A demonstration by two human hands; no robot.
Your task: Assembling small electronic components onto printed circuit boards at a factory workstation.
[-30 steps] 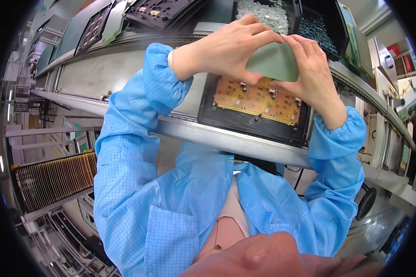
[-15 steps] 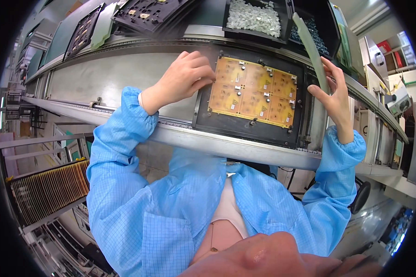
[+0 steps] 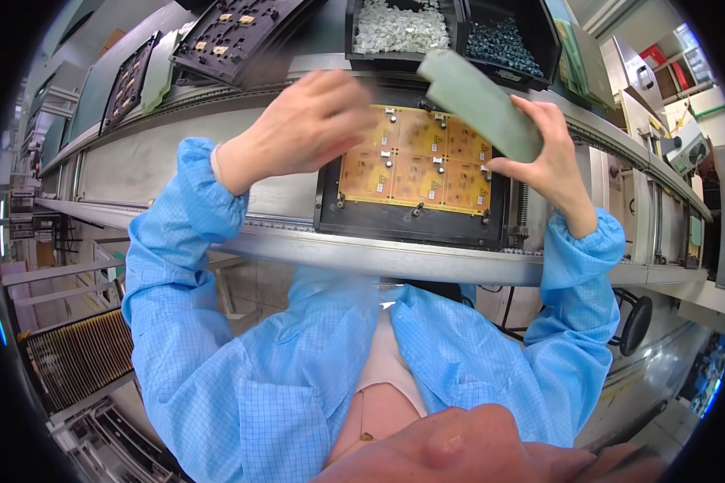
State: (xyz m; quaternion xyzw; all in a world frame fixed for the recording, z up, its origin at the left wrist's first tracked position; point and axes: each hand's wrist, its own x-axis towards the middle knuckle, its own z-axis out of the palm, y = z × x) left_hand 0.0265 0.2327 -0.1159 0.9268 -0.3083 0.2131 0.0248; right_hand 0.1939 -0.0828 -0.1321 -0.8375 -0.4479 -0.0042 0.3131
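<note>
My right hand [image 3: 552,153] grips a pale green flat plate [image 3: 491,109] with a notched end, its thumb underneath and fingers on the upper edge. The plate is tilted above the right part of an orange-yellow circuit board panel [image 3: 411,173]. That panel carries small white and black components and lies in a black frame [image 3: 379,223] on the metal rails. My left hand [image 3: 314,121] hovers over the panel's upper left side, fingers bent and smeared by motion; whether they hold anything is hidden.
Behind the frame stand a black bin of white parts [image 3: 403,28] and a bin of dark blue parts [image 3: 503,48]. Black fixture trays [image 3: 234,36] lean at the back left, near another green plate [image 3: 163,72]. A metal rail [image 3: 427,262] runs along the front.
The green plate has turned from nearly edge-on to show its broad face, swinging left over the panel with my right hand. My left hand has moved up and blurred. The whole view has shifted slightly.
</note>
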